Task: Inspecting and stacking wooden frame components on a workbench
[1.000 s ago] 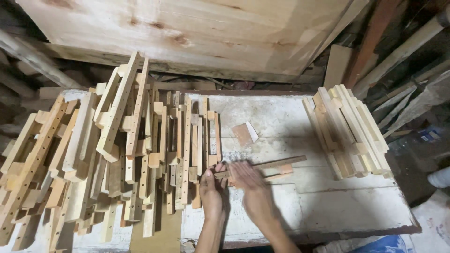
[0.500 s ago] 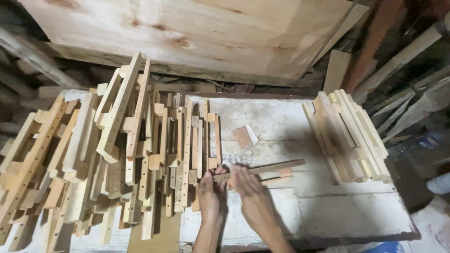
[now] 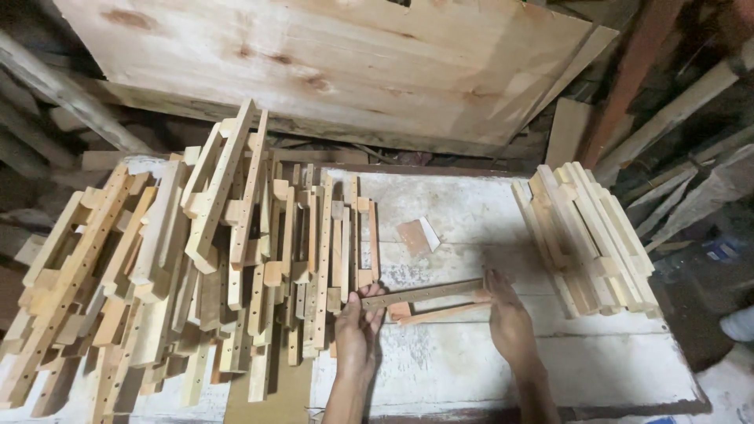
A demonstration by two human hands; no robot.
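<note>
My left hand (image 3: 358, 330) grips the left end of a narrow wooden frame piece (image 3: 428, 301), a drilled slat joined to a thinner reddish strip. My right hand (image 3: 506, 318) holds its right end. The piece lies nearly flat across a white worn tabletop (image 3: 471, 361), between two heaps of wood. A big loose pile of similar notched, drilled wooden pieces (image 3: 196, 267) sits just left of my left hand.
A neater stack of pale wooden slats (image 3: 585, 235) stands at the right of the table. A small reddish wood scrap (image 3: 416, 235) lies behind the held piece. A large plywood board (image 3: 330, 63) leans at the back, with timber offcuts along both sides.
My hands have spread apart along the frame piece, the right hand sliding to its right end. The piece now lies straighter across the table.
</note>
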